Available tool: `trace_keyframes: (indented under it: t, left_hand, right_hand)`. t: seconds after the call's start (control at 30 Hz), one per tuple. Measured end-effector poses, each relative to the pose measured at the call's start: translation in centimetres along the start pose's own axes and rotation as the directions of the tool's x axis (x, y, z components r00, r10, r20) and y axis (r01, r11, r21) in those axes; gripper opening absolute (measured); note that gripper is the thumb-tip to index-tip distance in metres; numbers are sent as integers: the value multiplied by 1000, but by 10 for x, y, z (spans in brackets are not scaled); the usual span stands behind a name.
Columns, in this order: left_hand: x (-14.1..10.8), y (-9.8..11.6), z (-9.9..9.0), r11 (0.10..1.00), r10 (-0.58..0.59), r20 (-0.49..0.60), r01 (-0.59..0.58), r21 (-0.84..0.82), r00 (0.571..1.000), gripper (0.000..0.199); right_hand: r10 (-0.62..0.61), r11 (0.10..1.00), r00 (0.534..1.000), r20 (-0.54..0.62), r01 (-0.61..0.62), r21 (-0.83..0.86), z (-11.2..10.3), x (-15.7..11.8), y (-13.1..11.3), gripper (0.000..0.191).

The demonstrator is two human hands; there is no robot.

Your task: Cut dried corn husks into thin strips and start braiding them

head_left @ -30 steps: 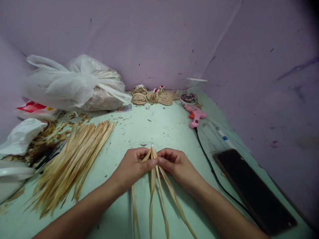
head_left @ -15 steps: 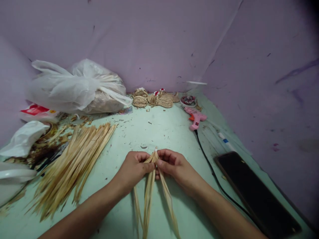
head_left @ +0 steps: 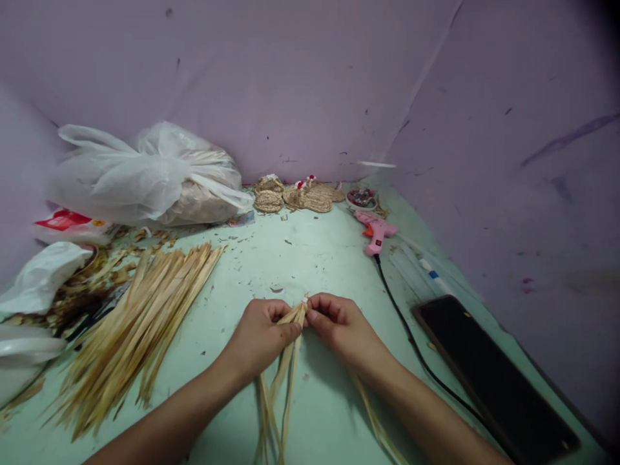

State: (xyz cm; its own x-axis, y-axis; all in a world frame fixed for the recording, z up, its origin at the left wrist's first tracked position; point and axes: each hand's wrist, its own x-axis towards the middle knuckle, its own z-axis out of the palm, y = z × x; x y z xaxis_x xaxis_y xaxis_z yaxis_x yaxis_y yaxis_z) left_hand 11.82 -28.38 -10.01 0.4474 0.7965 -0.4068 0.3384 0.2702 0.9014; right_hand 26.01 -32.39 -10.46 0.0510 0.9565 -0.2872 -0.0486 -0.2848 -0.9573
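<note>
Between my two hands is a small bunch of pale dried plant strips (head_left: 289,361), bound at its top end with something white. My left hand (head_left: 266,332) pinches the strips on the left, thumb on top, with their loose ends hanging down toward me. My right hand (head_left: 341,326) is closed just below the white binding, its fingers curled round a strip whose tail comes out below the wrist. Part of the strips is hidden under the fingers. A larger pile of the same dried strips (head_left: 145,323) lies to the left on the pale green table (head_left: 252,258).
At the back stand a stuffed white plastic bag (head_left: 145,174), braided straw slippers (head_left: 310,197) and a bowl of small beads (head_left: 362,197). On the right lie a pink glue gun (head_left: 375,232) with a black cord, a marker (head_left: 433,274) and a dark phone (head_left: 494,374).
The strip on the right has swung outward under my right hand, away from the middle strips. The middle strips have shifted toward my left hand. The camera view has moved slightly.
</note>
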Motion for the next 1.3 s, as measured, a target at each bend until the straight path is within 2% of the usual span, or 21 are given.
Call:
trace_keyframes:
  t: [0.2,0.4,0.67,0.8,0.97,1.17,1.3]
  left_hand:
    - [0,3,-1,998,-30,55,33,-55,998,24]
    - [-2,12,-6,980,-179,145,189,-54,973,17]
    - [-1,11,-8,978,-186,177,199,-62,967,20]
    - [-3,13,-6,985,-149,105,157,-74,983,16]
    - [-8,13,-2,999,-35,-37,33,-40,999,19]
    - [-15,17,0,994,-80,-67,85,67,995,20]
    - [-25,22,6,980,-63,-112,83,178,992,22]
  right_hand:
    - [19,1000,1000,7,-19,3,-1,2,1,18]
    - [-12,1000,998,54,13,-16,-3,5,8,16]
    - [21,999,998,56,-20,-25,-2,2,3,19]
    - [8,1000,1000,25,-8,7,-2,1,1,20]
    - [91,992,996,-8,-90,85,0,1,-2,19]
    - [166,984,985,-38,-163,78,1,0,-9,14]
    - [185,977,981,-54,-178,114,1,-1,-9,13]
